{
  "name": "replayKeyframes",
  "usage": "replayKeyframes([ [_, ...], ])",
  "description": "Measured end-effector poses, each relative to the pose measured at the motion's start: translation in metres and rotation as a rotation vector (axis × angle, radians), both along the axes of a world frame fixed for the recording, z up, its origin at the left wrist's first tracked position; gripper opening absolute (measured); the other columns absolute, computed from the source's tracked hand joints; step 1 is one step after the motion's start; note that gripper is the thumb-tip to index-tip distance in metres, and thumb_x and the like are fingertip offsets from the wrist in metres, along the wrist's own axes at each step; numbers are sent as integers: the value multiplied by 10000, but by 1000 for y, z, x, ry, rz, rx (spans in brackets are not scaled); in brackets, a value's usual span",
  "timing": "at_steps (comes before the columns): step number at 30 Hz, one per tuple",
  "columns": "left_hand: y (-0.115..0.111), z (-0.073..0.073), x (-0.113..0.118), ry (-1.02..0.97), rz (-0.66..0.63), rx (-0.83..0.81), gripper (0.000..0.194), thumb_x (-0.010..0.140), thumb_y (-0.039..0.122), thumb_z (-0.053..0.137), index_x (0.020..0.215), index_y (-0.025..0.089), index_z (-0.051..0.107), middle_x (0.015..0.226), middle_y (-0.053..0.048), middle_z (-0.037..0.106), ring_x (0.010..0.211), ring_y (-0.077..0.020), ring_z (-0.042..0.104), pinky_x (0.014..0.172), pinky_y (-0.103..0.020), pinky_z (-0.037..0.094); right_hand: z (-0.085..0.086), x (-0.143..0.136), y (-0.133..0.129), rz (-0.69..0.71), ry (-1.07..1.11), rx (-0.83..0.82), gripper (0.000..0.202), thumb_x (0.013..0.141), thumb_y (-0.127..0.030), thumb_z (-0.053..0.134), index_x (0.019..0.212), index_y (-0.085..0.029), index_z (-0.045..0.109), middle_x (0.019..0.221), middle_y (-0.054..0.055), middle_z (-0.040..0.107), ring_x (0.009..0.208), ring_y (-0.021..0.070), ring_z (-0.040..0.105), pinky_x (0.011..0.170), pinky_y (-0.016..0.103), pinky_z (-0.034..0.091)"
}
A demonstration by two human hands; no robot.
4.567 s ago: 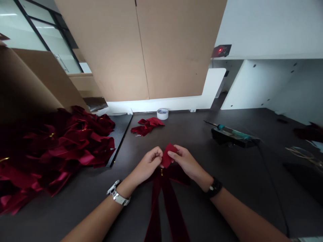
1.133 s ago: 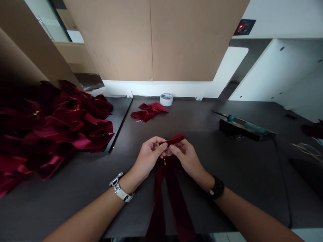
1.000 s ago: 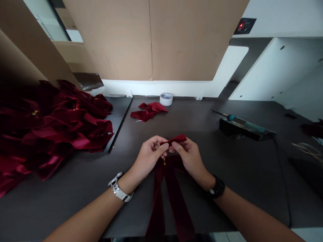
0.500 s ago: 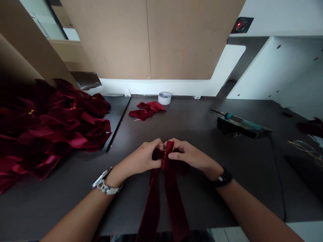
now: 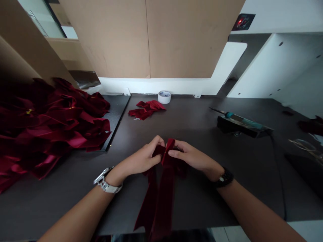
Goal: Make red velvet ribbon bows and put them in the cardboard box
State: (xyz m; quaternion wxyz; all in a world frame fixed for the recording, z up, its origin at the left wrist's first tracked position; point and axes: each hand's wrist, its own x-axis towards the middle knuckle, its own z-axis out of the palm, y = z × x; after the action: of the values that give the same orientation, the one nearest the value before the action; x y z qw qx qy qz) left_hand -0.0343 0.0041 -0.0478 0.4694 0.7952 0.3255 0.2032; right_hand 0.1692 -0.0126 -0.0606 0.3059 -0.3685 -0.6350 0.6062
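A dark red velvet ribbon bow (image 5: 165, 181) is held near the front edge of the dark table, its two long tails hanging down over that edge. My left hand (image 5: 147, 155) pinches the bow's left loop between thumb and fingers. From the right, my right hand (image 5: 188, 154) grips the middle and right loop, the thumb pressed on the ribbon close to a tiny gold spot. Parts of the fingers of both hands are hidden behind the fabric.
A big pile of red bows (image 5: 63, 117) lies at the left, partly on a black board (image 5: 117, 116). Red ribbon pieces (image 5: 146, 109) and a tape roll (image 5: 164, 97) sit at the back. A teal-handled soldering tool (image 5: 237, 119) rests on a black stand at the right, its cable running forward.
The ribbon tails have swung left and now hang closer together, partly overlapping. My left fingers have shifted slightly on the loop; both hands keep their hold.
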Motion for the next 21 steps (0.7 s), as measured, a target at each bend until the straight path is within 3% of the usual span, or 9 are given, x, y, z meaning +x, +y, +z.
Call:
replayKeyframes([
  [7,0,3,-1,-90,-1,-211,150,864,292,498,959,213,414,869,11,522,783,-134,496,717,-265,422,8,4,0,-20,-181,202,222,880,-405,550,880,-183,556,919,30,543,857,158,522,806,299,425],
  [11,1,-3,-1,-103,-32,-151,312,790,315,649,960,212,409,984,-14,538,919,-169,531,809,-303,439,6,3,0,-27,-250,294,182,880,-368,557,879,-186,554,940,32,514,881,164,528,828,306,418],
  [16,2,-10,1,-77,10,-72,265,806,236,610,966,213,400,987,-15,551,931,-173,538,834,-321,435,0,-3,0,-81,-229,306,192,898,-372,519,861,-187,550,914,36,539,881,171,528,843,317,414],
  [21,-1,-7,3,5,74,-5,258,806,219,598,963,221,394,885,14,546,837,-164,541,757,-297,435,-3,-9,-1,-124,-172,223,228,928,-388,455,952,-184,556,963,49,598,911,176,541,854,321,413],
])
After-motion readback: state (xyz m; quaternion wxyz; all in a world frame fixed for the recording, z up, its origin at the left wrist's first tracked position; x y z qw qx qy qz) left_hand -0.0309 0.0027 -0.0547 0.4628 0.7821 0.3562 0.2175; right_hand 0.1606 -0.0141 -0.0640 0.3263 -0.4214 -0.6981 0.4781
